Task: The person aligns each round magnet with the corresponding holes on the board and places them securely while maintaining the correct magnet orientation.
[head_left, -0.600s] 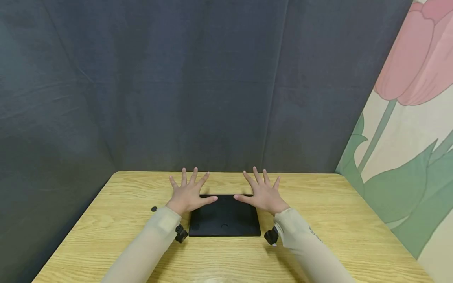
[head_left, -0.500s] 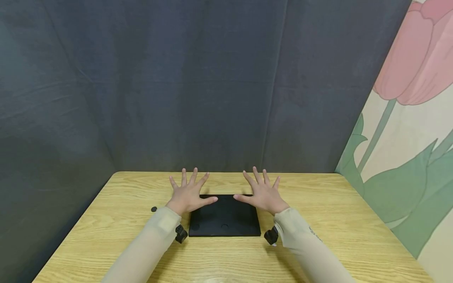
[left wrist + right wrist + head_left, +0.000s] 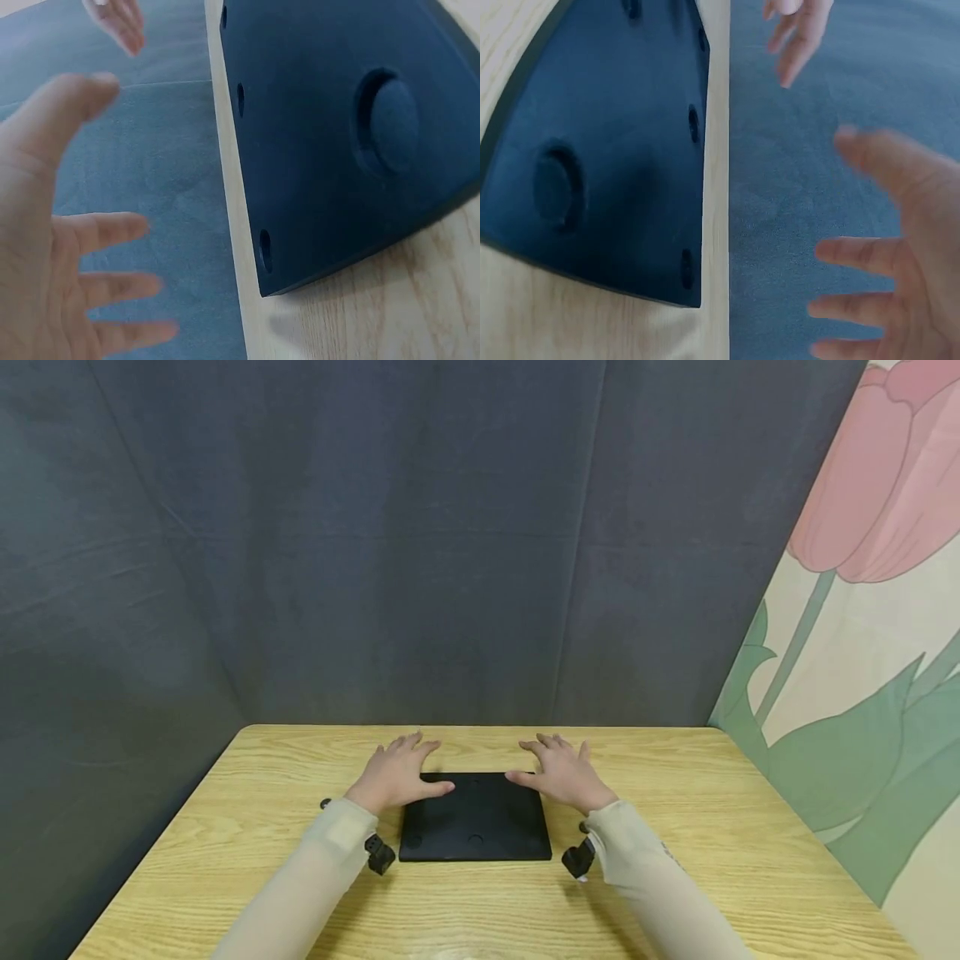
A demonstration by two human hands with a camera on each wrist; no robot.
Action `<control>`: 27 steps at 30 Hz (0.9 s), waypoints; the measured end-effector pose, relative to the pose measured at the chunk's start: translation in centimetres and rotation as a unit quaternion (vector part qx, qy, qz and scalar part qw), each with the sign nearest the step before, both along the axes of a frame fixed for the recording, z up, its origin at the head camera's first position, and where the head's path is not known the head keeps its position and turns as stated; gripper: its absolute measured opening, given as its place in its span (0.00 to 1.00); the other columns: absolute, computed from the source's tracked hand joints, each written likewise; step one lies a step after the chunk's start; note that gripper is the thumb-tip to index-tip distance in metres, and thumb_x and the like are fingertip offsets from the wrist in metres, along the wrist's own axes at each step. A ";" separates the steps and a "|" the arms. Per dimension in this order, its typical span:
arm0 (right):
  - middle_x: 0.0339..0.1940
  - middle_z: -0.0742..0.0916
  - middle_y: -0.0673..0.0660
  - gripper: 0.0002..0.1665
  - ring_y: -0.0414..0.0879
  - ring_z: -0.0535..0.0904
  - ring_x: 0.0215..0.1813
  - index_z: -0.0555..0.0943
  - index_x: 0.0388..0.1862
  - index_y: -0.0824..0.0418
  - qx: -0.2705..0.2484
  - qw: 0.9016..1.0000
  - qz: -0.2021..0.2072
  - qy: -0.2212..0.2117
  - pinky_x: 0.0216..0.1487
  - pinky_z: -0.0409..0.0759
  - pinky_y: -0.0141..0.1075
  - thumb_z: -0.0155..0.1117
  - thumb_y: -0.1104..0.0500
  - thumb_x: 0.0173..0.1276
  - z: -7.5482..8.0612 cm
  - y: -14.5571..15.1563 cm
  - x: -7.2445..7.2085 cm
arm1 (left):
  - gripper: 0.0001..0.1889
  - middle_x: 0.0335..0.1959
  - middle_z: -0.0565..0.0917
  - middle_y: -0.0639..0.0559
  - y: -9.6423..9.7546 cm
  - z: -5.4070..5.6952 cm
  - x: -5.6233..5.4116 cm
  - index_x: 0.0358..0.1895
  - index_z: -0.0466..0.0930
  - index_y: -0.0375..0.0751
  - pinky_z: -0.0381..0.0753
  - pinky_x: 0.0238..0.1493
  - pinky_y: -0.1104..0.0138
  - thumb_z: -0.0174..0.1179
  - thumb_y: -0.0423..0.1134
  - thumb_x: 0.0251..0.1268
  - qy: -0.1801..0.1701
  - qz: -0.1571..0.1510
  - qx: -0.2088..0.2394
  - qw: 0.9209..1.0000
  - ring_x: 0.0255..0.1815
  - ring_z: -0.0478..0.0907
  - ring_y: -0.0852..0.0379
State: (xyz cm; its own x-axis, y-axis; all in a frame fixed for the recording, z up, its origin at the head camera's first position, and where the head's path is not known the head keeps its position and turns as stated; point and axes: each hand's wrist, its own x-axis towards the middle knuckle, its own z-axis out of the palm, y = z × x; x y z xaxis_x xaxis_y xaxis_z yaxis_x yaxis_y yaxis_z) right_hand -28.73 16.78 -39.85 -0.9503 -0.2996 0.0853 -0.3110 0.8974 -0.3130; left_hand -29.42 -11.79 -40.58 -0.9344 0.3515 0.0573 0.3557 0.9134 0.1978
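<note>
A flat black rectangular board [image 3: 476, 827] lies on the wooden table, between my two hands in the head view. Round recesses [image 3: 394, 124] and small slots along one edge show in its face in both wrist views. My left hand [image 3: 393, 777] hovers over the board's far left corner, thumb apart and fingers loosely bent, holding nothing. Over the far right corner hovers my right hand [image 3: 566, 777] in a similar pose, also without anything in it. Neither hand visibly touches the board.
On the wooden table [image 3: 225, 868], a small dark disc [image 3: 325, 803] lies left of the left wrist, partly covered by the sleeve. A small dark round shape [image 3: 582, 827] shows by the right wrist. A dark curtain [image 3: 420, 543] hangs behind the table.
The fingers of both hands were spread straight and have now bent downward. My left hand has shifted slightly left. The board stays put.
</note>
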 end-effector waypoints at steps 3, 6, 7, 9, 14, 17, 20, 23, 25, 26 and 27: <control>0.68 0.75 0.62 0.35 0.61 0.72 0.66 0.72 0.68 0.55 -0.032 0.999 -0.002 -0.020 0.66 0.59 0.65 0.56 0.37 0.69 0.0 0.1 0.0 | 0.35 0.65 0.75 0.44 -0.1 -0.1 -0.1 0.67 0.71 0.48 0.76 0.55 0.46 0.59 0.63 0.61 -0.005 -0.008 0.008 1.000 0.60 0.76 0.44; 0.62 0.80 0.60 0.29 0.57 0.79 0.59 0.74 0.65 0.56 -0.067 0.997 -0.011 -0.038 0.57 0.74 0.55 0.56 0.42 0.72 -0.2 0.2 0.1 | 0.27 0.55 0.82 0.48 -0.2 -0.3 -0.3 0.62 0.76 0.48 0.81 0.46 0.54 0.61 0.56 0.63 -0.011 -0.007 0.014 1.000 0.50 0.82 0.51; 0.60 0.81 0.59 0.28 0.55 0.80 0.57 0.75 0.64 0.56 -0.077 0.996 -0.016 -0.042 0.54 0.77 0.52 0.56 0.43 0.72 -0.3 0.2 0.1 | 0.25 0.51 0.84 0.49 -0.3 -0.3 -0.3 0.61 0.77 0.48 0.81 0.43 0.55 0.62 0.54 0.64 -0.012 -0.006 0.018 1.000 0.46 0.82 0.53; 0.56 0.84 0.57 0.25 0.53 0.81 0.54 0.77 0.62 0.57 -0.093 0.995 -0.021 -0.043 0.50 0.79 0.49 0.57 0.45 0.72 -0.4 0.2 0.1 | 0.22 0.46 0.85 0.50 -0.4 -0.4 -0.4 0.59 0.79 0.48 0.81 0.40 0.57 0.62 0.51 0.64 -0.013 -0.007 0.024 1.000 0.41 0.82 0.55; 0.50 0.85 0.55 0.20 0.51 0.82 0.50 0.79 0.58 0.56 -0.119 0.992 -0.024 -0.035 0.47 0.80 0.47 0.57 0.49 0.73 -0.5 0.4 0.3 | 0.20 0.42 0.84 0.51 -0.9 -0.4 -0.2 0.58 0.80 0.47 0.79 0.36 0.59 0.62 0.47 0.65 -0.018 -0.010 0.046 0.999 0.34 0.80 0.58; 0.49 0.86 0.54 0.18 0.51 0.83 0.50 0.80 0.56 0.54 -0.130 0.991 -0.025 -0.034 0.46 0.80 0.48 0.57 0.49 0.73 -0.6 0.5 0.4 | 0.19 0.41 0.84 0.52 -1.1 -0.2 0.1 0.57 0.80 0.46 0.79 0.36 0.59 0.62 0.46 0.65 -0.024 -0.009 0.062 0.998 0.33 0.80 0.59; 0.48 0.86 0.53 0.17 0.50 0.83 0.49 0.80 0.55 0.53 -0.137 0.990 -0.028 -0.034 0.46 0.80 0.47 0.57 0.49 0.73 -0.6 0.6 0.4 | 0.18 0.42 0.84 0.52 -1.3 -0.1 0.4 0.57 0.80 0.46 0.79 0.38 0.59 0.62 0.45 0.65 -0.030 -0.006 0.077 0.997 0.35 0.80 0.58; 0.48 0.86 0.52 0.16 0.49 0.83 0.49 0.80 0.54 0.52 -0.137 0.990 -0.029 -0.033 0.46 0.80 0.47 0.57 0.49 0.73 -0.8 0.7 0.3 | 0.17 0.44 0.84 0.51 -1.5 -0.2 0.6 0.56 0.80 0.45 0.80 0.42 0.58 0.62 0.43 0.66 -0.039 -0.004 0.098 0.994 0.39 0.81 0.56; 0.47 0.86 0.52 0.15 0.49 0.83 0.48 0.80 0.54 0.52 -0.135 0.990 -0.029 -0.031 0.45 0.80 0.46 0.57 0.49 0.73 -0.8 0.7 0.3 | 0.17 0.45 0.84 0.50 -1.6 -0.3 0.7 0.56 0.80 0.44 0.80 0.43 0.57 0.62 0.42 0.66 -0.046 -0.004 0.116 0.992 0.42 0.81 0.55; 0.47 0.86 0.52 0.15 0.49 0.83 0.48 0.81 0.53 0.53 -0.134 0.990 -0.028 -0.030 0.45 0.80 0.46 0.57 0.50 0.73 -0.9 0.7 0.3 | 0.16 0.46 0.84 0.49 -1.7 -0.4 0.8 0.55 0.81 0.44 0.80 0.44 0.57 0.62 0.41 0.66 -0.051 -0.003 0.128 0.990 0.43 0.81 0.54; 0.47 0.86 0.52 0.15 0.49 0.83 0.48 0.81 0.53 0.53 -0.133 0.990 -0.028 -0.029 0.45 0.80 0.46 0.57 0.50 0.73 -0.9 0.7 0.3 | 0.16 0.46 0.84 0.49 -1.7 -0.6 0.8 0.55 0.81 0.44 0.80 0.44 0.57 0.62 0.41 0.65 -0.056 -0.003 0.141 0.988 0.43 0.81 0.54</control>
